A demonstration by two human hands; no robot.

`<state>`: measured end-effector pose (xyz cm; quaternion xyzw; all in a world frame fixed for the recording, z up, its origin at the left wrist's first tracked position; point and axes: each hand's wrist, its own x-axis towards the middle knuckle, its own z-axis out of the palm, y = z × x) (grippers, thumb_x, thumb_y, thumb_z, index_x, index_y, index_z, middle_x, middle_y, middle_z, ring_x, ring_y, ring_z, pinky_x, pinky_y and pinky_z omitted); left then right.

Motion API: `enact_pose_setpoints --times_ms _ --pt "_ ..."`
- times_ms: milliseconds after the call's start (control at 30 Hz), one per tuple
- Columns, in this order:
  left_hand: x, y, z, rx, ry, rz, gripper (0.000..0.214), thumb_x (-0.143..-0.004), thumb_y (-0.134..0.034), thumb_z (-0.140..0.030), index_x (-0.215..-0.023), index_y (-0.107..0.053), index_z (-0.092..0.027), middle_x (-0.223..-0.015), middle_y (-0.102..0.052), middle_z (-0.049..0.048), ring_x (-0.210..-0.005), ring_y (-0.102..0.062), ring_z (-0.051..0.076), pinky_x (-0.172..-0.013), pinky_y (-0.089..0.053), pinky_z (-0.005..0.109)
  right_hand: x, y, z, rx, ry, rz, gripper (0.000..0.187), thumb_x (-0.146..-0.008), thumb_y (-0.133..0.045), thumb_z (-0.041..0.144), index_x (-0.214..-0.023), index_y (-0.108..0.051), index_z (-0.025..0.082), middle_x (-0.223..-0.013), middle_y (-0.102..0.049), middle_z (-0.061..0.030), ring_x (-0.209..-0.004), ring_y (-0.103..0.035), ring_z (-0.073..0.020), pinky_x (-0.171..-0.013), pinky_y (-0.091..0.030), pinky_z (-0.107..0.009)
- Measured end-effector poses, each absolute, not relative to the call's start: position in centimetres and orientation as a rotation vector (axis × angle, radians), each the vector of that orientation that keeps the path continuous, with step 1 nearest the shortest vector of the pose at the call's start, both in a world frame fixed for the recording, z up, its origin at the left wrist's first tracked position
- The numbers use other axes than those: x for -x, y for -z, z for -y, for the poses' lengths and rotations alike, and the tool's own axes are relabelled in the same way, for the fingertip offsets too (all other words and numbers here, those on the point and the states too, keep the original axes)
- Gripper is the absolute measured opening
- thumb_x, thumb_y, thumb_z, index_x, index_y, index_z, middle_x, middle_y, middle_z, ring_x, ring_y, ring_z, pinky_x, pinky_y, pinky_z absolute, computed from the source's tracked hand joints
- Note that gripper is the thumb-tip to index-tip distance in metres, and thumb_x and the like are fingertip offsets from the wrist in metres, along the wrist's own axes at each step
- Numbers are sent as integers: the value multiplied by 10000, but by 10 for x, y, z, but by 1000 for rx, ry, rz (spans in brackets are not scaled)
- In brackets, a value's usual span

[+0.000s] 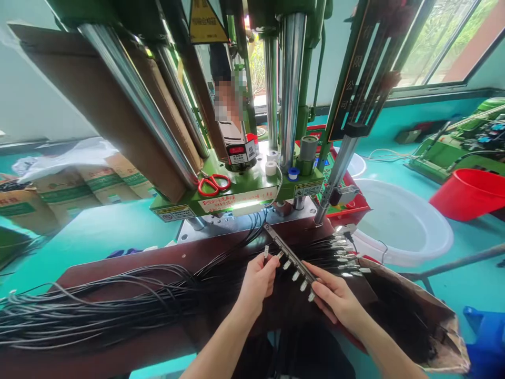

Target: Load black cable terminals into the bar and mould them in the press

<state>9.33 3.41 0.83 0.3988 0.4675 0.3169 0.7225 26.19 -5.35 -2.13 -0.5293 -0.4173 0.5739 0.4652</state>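
My right hand [335, 295] is closed around the near end of a long dark metal mold bar [294, 260], which slants away from me over the bench. Several small silvery connectors [295, 276] stick out along its left side. With thumb and fingers pinched together, my left hand [258, 281] grips a small connector [280, 255] beside the upper part of the bar. Another pale connector [266, 251] stands up at the fingers of that hand. Black cables [252, 231] run from the bar's far end area towards the left; where each one ends is hidden.
Ahead stands a green press [252, 184] with steel columns and red-handled scissors [213, 185] on its ledge. Bundled black cables [118, 295] cover the bench's left side; more connector ends [343, 252] lie right. A white tub [402, 221], red bucket [473, 195] and paper-lined box [450, 331] are rightward.
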Motion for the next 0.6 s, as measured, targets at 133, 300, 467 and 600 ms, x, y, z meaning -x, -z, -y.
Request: enact_pose_setpoints --times_ms 133,300,467,600 --pt "-95 -8 -34 -903 -721 -1039 389 -646 -617 -522 -667 -412 -193 -405 -201 -141 -331 -108 0 -318 -53 141 -264 26 53 1285 -1412 1065 542 -856 -485 437 -1327 -392 184 -511 -397 75 -326 -289 -19 -299 -186 -142" --pt "-92 -7 -32 -966 -765 -1084 358 -662 -606 -483 -647 -395 -194 -398 -215 -139 -323 -126 1 -310 -81 143 -261 29 52 1310 -1386 1193 609 -849 -477 481 -1356 -346 170 -463 -366 86 -303 -298 -33 -280 -203 -147" --pt "-91 -8 -31 -963 -750 -1070 323 -683 -587 -459 -651 -404 -194 -398 -233 -133 -318 -138 4 -310 -86 149 -260 27 53 1326 -1376 1065 583 -831 -512 469 -1319 -413 166 -473 -359 82 -315 -265 -28 -292 -195 -148" --pt "-94 -9 -32 -891 -728 -1021 320 -683 -587 -458 -658 -403 -197 -401 -202 -138 -327 -108 6 -317 -60 153 -267 32 52 1300 -1412 1028 570 -832 -515 455 -1314 -422 167 -488 -396 66 -325 -275 -39 -292 -184 -156"
